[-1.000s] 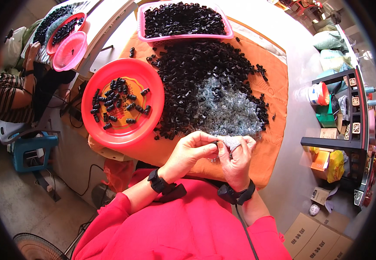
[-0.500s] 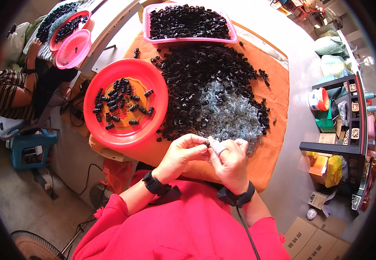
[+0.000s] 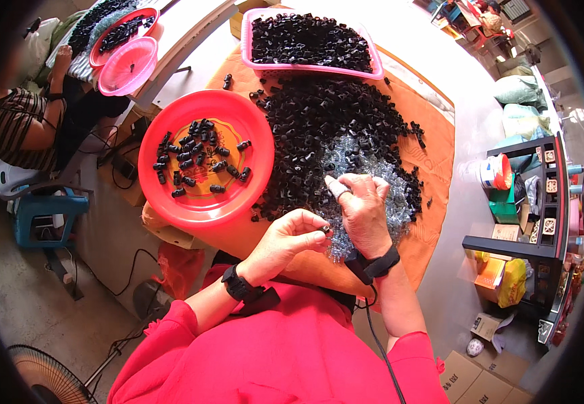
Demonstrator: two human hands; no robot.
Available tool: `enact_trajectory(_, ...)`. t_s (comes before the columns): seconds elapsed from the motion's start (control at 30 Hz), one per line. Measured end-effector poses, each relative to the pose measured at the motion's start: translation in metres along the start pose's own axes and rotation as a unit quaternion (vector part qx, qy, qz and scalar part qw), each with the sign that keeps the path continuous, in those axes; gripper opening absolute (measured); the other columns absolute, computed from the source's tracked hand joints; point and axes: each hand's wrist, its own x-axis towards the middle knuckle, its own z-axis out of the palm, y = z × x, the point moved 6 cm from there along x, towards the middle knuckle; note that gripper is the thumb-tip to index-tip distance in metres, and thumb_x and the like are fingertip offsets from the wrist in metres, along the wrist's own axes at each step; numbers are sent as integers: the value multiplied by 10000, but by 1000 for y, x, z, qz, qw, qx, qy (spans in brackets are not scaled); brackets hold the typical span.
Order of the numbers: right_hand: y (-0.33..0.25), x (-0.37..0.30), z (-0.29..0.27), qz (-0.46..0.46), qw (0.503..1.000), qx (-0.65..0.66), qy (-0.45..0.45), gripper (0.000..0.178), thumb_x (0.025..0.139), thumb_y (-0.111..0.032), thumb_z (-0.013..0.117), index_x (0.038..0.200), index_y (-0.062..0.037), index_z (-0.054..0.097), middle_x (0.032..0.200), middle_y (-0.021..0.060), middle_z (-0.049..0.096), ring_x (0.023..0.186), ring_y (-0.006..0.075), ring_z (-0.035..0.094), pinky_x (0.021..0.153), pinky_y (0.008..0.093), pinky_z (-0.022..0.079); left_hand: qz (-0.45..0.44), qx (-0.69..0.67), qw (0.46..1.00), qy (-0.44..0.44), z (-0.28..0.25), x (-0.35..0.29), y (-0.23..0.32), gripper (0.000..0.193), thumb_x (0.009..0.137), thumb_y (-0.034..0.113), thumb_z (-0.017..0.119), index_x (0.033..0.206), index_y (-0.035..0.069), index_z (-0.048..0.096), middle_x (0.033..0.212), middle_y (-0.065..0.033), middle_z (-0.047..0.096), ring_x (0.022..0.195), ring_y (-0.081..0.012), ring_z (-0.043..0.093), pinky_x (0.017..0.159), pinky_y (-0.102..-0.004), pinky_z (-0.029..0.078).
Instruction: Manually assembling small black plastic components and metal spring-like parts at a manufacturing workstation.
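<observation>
My left hand point(image 3: 285, 244) is closed, pinching a small black plastic fitting point(image 3: 325, 229) between thumb and fingertips just in front of the piles. Over the heap of small clear plastic pieces point(image 3: 399, 176) is my right hand point(image 3: 364, 219), its fingers bent inward and a whitish cover on one finger. Whatever those fingers may hold is hidden. Behind and beside the clear pieces spreads a large pile of black fittings point(image 3: 305, 128). To the left, a red round tray point(image 3: 259, 145) holds several black fittings on its yellow-patterned bottom.
A pink basket point(image 3: 377, 64) full of black parts stands at the far edge of the orange cloth point(image 3: 430, 161). On the left another person point(image 3: 32, 128) sits near a pink bowl point(image 3: 127, 67). A dark shelf point(image 3: 514, 244) stands right; a fan point(image 3: 46, 377) is at lower left.
My right hand has come away from the left and moved up over the clear pieces. The left hand keeps its pinch in nearly the same place. The view has shifted slightly.
</observation>
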Motion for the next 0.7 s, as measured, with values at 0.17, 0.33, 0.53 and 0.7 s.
enact_trajectory(0.17,1,-1,9,-29,999,-35,-18,335,845,-113,630,1164,-90,731,1137,15,645,1070,187,577,969,407,360,3,15,1000,9,-3,-1,1,167,1004,91,677,1153,29,635,1085,-53,707,981,-133,683,879,-300,568)
enact_trajectory(0.33,0,-4,7,-17,999,-28,21,194,825,-128,730,1017,-98,727,1108,24,648,1023,196,589,945,424,353,16,42,999,-5,-4,-1,1,187,1003,100,681,1165,22,631,1084,-58,704,981,-126,675,882,-305,566)
enact_trajectory(0.53,2,-18,-16,72,994,28,78,164,798,-129,791,948,-117,727,1049,32,667,967,209,613,935,436,349,-15,65,998,21,-1,-2,10,275,1017,130,666,1262,5,651,1110,-60,701,1001,-134,676,921,-307,561)
enact_trajectory(0.7,-3,-34,-27,128,978,120,111,180,803,-86,796,958,-121,712,935,20,686,861,222,639,927,405,361,-9,91,996,1,-1,2,3,294,1023,134,657,1287,3,654,1131,-65,702,1018,-134,677,931,-309,561)
